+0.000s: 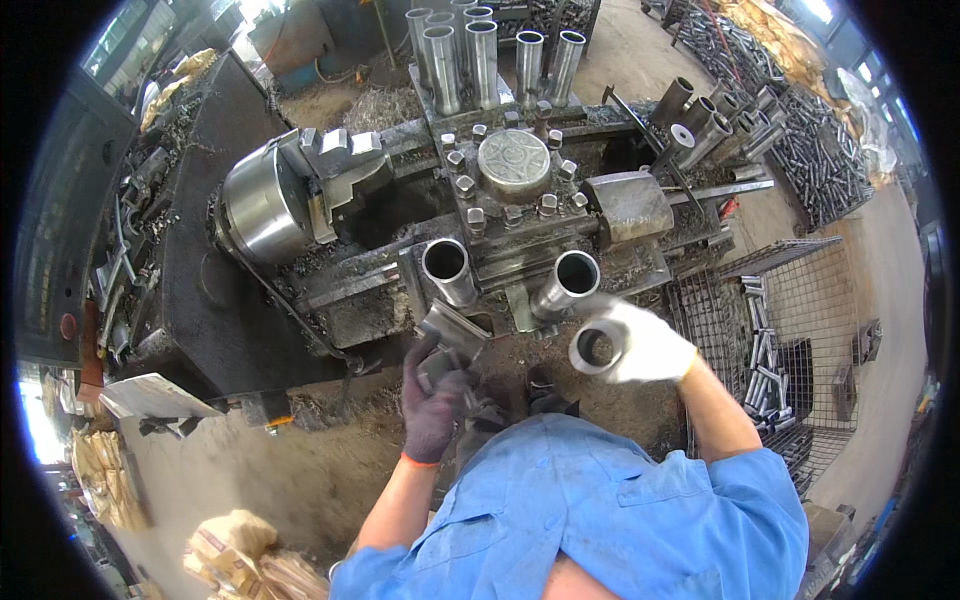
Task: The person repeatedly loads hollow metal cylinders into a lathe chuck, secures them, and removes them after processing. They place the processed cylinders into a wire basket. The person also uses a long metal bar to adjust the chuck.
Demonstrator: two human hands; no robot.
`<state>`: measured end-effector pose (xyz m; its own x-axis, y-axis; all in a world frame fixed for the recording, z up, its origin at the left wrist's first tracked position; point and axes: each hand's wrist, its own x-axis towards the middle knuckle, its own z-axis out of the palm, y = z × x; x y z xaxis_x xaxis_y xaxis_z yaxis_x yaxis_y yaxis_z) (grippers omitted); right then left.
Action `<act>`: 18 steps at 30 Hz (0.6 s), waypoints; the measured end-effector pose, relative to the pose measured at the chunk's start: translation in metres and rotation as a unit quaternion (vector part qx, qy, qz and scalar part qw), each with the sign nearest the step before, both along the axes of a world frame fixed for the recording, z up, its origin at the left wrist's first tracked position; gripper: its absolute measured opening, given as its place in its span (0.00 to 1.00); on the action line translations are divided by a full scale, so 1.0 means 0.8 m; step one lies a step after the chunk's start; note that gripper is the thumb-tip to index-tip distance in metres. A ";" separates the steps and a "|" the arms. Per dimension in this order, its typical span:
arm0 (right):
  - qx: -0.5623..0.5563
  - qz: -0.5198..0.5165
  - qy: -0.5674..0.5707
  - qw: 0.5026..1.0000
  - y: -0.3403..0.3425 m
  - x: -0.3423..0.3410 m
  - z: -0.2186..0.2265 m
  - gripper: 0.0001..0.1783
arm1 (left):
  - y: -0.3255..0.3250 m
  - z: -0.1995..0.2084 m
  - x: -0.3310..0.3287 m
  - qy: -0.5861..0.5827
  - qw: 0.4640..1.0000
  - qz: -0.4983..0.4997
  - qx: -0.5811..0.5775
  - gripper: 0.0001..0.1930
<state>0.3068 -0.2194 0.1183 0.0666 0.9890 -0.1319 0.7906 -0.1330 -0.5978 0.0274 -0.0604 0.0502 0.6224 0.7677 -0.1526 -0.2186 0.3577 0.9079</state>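
My right hand (650,345), in a white glove, sits right of centre in the frame, closed around a short steel sleeve (598,347) with its open bore facing up at the camera. My left hand (435,400), in a dark glove with an orange cuff, is just below centre, fingers wrapped around a grey metal piece (452,332) that tilts up and to the right; its exact shape I cannot tell. The two hands are near each other but apart.

Just above them, two steel tubes stand on the lathe carriage: one tube (447,268) above my left hand, the other tube (570,280) leaning toward my right hand, close to the sleeve. Above those, centre of the frame, is the tool post (514,165) with a round top and bolts around it. The chuck (265,205) is at left of centre, shiny, jaws pointing right. A row of finished tubes (470,50) stands along the top edge. More tubes (715,120) lie at the upper right. A wire basket (790,300) with small parts is at the right. Sacks (240,555) lie at the lower left on the floor.
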 end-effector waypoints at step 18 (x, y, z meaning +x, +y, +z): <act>-0.224 -0.111 -0.262 0.932 0.045 -0.024 -0.029 0.17 | 0.021 0.023 -0.036 -0.083 0.970 0.117 -0.197 0.30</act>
